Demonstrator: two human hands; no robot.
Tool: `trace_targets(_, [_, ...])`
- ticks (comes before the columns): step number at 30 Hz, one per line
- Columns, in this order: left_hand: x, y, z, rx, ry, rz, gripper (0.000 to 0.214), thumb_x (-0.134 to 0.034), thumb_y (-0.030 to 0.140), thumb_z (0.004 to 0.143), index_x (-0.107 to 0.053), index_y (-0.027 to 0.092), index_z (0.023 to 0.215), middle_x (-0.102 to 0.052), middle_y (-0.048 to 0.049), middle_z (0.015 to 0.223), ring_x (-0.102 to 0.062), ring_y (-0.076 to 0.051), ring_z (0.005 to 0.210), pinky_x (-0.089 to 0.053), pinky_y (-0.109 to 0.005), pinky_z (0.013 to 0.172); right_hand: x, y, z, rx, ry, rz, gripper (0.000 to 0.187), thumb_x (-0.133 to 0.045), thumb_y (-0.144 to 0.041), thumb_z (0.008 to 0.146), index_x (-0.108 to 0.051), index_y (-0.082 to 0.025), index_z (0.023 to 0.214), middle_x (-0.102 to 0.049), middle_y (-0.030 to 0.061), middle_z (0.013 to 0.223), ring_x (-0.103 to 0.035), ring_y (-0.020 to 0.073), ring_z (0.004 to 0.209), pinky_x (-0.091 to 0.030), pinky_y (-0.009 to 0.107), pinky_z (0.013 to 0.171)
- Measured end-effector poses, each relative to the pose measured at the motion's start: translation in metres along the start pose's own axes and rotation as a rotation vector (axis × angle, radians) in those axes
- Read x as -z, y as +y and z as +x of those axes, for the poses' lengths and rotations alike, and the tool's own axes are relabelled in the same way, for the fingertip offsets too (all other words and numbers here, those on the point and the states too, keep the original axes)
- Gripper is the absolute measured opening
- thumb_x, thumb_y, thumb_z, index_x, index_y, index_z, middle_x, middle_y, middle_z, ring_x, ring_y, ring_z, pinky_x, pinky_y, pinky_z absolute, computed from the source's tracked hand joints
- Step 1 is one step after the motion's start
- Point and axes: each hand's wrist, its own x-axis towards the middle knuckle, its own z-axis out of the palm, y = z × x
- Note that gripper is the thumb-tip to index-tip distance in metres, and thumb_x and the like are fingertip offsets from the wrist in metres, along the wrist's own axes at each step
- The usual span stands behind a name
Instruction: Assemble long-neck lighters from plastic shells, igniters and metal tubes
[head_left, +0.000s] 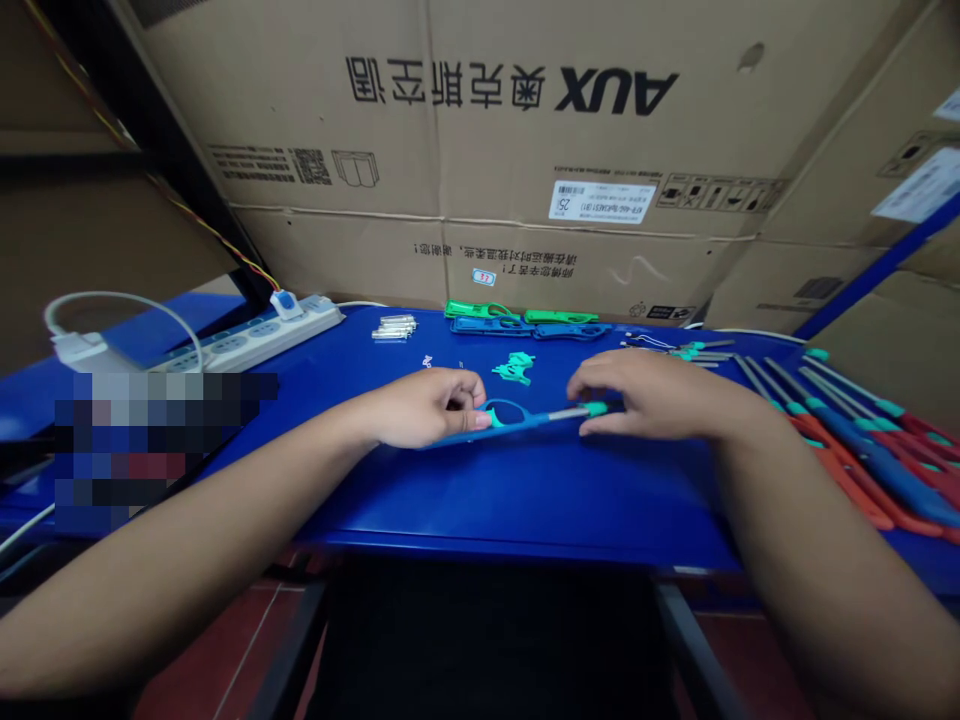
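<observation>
My left hand [427, 408] is closed on the handle of a blue long-nosed lighter [517, 425], with the thumb beside its green trigger. The lighter's metal tube points right and ends in a green tip. Around that tip is my right hand [652, 395], its thumb and fingers apart; no clear contact shows. Beyond the lighter lies a small pile of green trigger pieces [514, 367]. Tiny pink parts [427, 361] sit to the left of the pile.
Green and blue lighter casings [487, 326] line the back, near silvery cylinders [394, 328]. Several lighters with metal tubes [862, 440] lie at right, with loose rods [705, 352] behind. A power strip [262, 335] stands at left. Cardboard [480, 150] walls the back.
</observation>
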Motion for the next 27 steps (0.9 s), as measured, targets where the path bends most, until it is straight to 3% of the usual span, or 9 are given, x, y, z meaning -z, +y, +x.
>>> trace_targets(2, [0.001, 0.001, 0.000, -0.031, 0.079, 0.003, 0.026, -0.060, 0.042, 0.087, -0.053, 0.018, 0.092, -0.056, 0.0030, 0.071, -0.047, -0.010, 0.060, -0.037, -0.021, 0.056, 0.003, 0.005, -0.004, 0.035, 0.013, -0.035, 0.020, -0.062, -0.037, 0.091, -0.072, -0.022, 0.097, -0.072, 0.0047, 0.095, -0.064, 0.0199, 0.085, -0.044, 0.032, 0.074])
trace_targets(6, [-0.002, 0.010, -0.003, -0.165, 0.201, 0.217, 0.029, -0.057, 0.041, 0.091, -0.060, 0.018, 0.108, -0.058, 0.0034, 0.071, -0.049, -0.010, 0.058, -0.036, -0.022, 0.058, -0.002, -0.003, 0.001, 0.071, 0.046, -0.209, 0.029, -0.056, -0.039, 0.095, -0.073, -0.020, 0.108, -0.074, 0.0085, 0.094, -0.065, 0.0236, 0.087, -0.042, 0.034, 0.075])
trace_targets(9, [-0.009, 0.018, -0.006, -0.258, 0.249, 0.435, 0.025, -0.055, 0.040, 0.093, -0.064, 0.020, 0.104, -0.061, 0.0015, 0.076, -0.055, -0.012, 0.064, -0.037, -0.025, 0.063, -0.013, -0.019, 0.010, 0.072, -0.011, -0.378, 0.034, -0.053, -0.042, 0.097, -0.074, -0.016, 0.101, -0.074, 0.0115, 0.088, -0.064, 0.0272, 0.084, -0.040, 0.037, 0.073])
trace_targets(14, [-0.018, 0.022, -0.009, -0.204, 0.300, 0.600, 0.030, -0.050, 0.048, 0.096, -0.064, 0.022, 0.098, -0.068, -0.0013, 0.078, -0.061, -0.017, 0.070, -0.036, -0.026, 0.060, -0.026, -0.034, 0.021, 0.092, -0.073, -0.318, 0.038, -0.045, -0.041, 0.101, -0.071, -0.015, 0.092, -0.073, 0.0110, 0.086, -0.064, 0.0245, 0.078, -0.040, 0.035, 0.071])
trace_targets(18, [-0.016, 0.024, -0.010, -0.172, 0.393, 0.644, 0.030, -0.049, 0.047, 0.096, -0.064, 0.022, 0.093, -0.067, -0.0001, 0.073, -0.058, -0.015, 0.062, -0.033, -0.026, 0.056, -0.023, -0.028, 0.019, 0.080, 0.050, -0.294, 0.036, -0.055, -0.045, 0.096, -0.069, -0.015, 0.109, -0.072, 0.0119, 0.094, -0.063, 0.0256, 0.082, -0.040, 0.034, 0.070])
trace_targets(21, [-0.016, 0.024, -0.011, -0.209, 0.472, 0.666, 0.031, -0.048, 0.047, 0.096, -0.063, 0.021, 0.089, -0.065, 0.0007, 0.068, -0.058, -0.015, 0.061, -0.035, -0.026, 0.057, -0.021, -0.025, 0.018, 0.109, 0.151, -0.361, 0.032, -0.049, -0.036, 0.099, -0.070, -0.014, 0.106, -0.071, 0.0129, 0.092, -0.061, 0.0255, 0.085, -0.040, 0.035, 0.073])
trace_targets(27, [-0.027, 0.019, -0.011, -0.281, 0.547, 0.727, 0.031, -0.047, 0.044, 0.097, -0.064, 0.020, 0.087, -0.065, -0.0016, 0.069, -0.060, -0.016, 0.061, -0.036, -0.026, 0.056, -0.026, -0.038, 0.025, 0.060, 0.103, -0.523, 0.034, -0.042, -0.032, 0.101, -0.069, -0.013, 0.093, -0.071, 0.0138, 0.084, -0.061, 0.0241, 0.079, -0.039, 0.036, 0.074])
